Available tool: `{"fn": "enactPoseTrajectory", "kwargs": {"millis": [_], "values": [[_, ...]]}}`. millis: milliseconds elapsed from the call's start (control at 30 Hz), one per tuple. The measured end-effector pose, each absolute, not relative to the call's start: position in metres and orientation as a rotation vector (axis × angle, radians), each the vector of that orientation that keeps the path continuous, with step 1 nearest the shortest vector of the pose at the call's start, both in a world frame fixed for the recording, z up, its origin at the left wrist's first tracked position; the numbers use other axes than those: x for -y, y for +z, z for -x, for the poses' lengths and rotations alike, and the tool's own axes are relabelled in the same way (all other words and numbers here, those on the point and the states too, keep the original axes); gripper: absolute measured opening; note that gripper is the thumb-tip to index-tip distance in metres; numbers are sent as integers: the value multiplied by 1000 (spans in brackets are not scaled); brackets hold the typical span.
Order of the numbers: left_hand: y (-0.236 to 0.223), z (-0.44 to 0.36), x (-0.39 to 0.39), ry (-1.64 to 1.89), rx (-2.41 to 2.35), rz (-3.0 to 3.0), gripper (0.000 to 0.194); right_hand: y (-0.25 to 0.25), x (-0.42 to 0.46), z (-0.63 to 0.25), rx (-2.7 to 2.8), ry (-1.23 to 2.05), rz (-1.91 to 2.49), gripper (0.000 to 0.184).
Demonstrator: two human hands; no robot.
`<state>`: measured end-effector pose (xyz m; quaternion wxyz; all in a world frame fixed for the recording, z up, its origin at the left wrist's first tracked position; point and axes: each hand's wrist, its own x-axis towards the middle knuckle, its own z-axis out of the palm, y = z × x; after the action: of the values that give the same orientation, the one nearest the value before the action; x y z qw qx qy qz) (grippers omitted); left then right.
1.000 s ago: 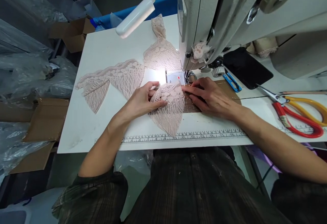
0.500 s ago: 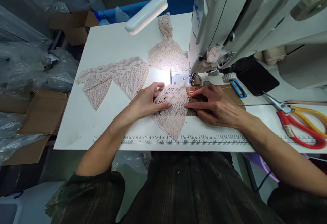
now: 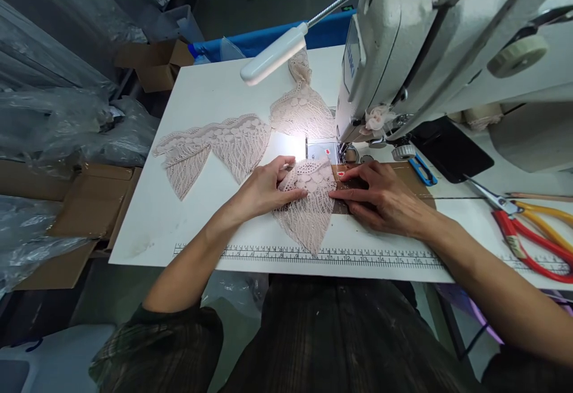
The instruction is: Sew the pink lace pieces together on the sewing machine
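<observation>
A pale pink lace piece [image 3: 308, 208] lies on the white sewing table [image 3: 188, 214], its top edge near the needle plate [image 3: 322, 151] of the white sewing machine [image 3: 403, 52]. My left hand [image 3: 266, 187] rests on the lace's left side, fingers curled over its edge, thumb pressing the fabric. My right hand [image 3: 380, 196] lies flat on the brown patch just right of the lace, fingertips touching its right edge. More joined lace pieces [image 3: 219, 142] trail away left and behind the machine [image 3: 302, 109].
A white lamp [image 3: 275, 52] hangs over the table. Blue snips [image 3: 423, 169], a black phone [image 3: 450, 151] and red and yellow scissors [image 3: 532, 226] lie to the right. A printed ruler [image 3: 340, 255] runs along the front edge. Cardboard boxes [image 3: 89, 202] and plastic bags [image 3: 58, 124] stand left.
My right hand has drawn back slightly from the presser foot to the lace's right edge. The lace barely shifted. The camera view has tilted and moved.
</observation>
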<state>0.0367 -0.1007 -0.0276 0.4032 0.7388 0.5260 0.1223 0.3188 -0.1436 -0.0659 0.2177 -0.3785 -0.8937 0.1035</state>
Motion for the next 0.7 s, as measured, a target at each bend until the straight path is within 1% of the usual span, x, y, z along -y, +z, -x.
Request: {"fn": "enactPoseTrajectory", "kwargs": {"millis": [167, 300, 367, 500, 533, 600, 667, 700], "values": [[-40, -35, 99, 400, -1341, -1862, 80, -66, 145, -319, 2483, 291, 1067, 34], [-37, -34, 101, 387, -1355, -1948, 76, -65, 144, -318, 2488, 271, 1089, 35], [-31, -33, 102, 367, -1375, -2077, 67, -65, 143, -318, 2488, 257, 1096, 35], [-22, -38, 96, 554, -1463, -2620, 35, -63, 144, -316, 2483, 251, 1099, 35], [-22, -42, 93, 584, -1363, -2776, 29, -63, 144, -316, 2482, 258, 1103, 35], [-25, -52, 84, 524, -978, -3015, 22, -62, 145, -315, 2490, 276, 1118, 35], [-30, -63, 76, 365, -589, -3125, 22, -62, 146, -315, 2496, 277, 1128, 36], [-32, -67, 72, 278, -471, -3157, 23, -62, 146, -315, 2499, 275, 1128, 35]]}}
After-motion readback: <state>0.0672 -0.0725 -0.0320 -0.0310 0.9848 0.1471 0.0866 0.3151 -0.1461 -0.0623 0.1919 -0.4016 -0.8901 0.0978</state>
